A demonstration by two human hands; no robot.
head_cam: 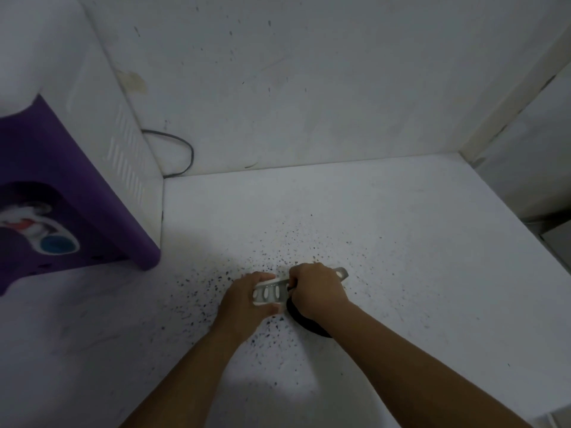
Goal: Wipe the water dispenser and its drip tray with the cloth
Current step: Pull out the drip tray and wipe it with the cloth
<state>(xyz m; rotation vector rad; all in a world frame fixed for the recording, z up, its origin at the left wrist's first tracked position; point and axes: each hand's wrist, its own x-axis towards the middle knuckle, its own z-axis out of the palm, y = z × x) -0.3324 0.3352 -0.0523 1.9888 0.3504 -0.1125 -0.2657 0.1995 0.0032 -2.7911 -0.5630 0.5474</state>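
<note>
Left hand [247, 296] fingers curled around slotted white drip tray [269, 293] above speckled counter [401, 242], right hand [315, 288] fingers gripping dark cloth [304, 321] against it, purple water dispenser [71, 196] well apart at left

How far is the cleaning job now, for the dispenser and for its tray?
Done: the drip tray is off the dispenser and over the speckled floor.
In hand: the left hand grips the tray, while the right hand holds the dark cloth against it.
Left: whether the dispenser has been wiped cannot be told.
</note>
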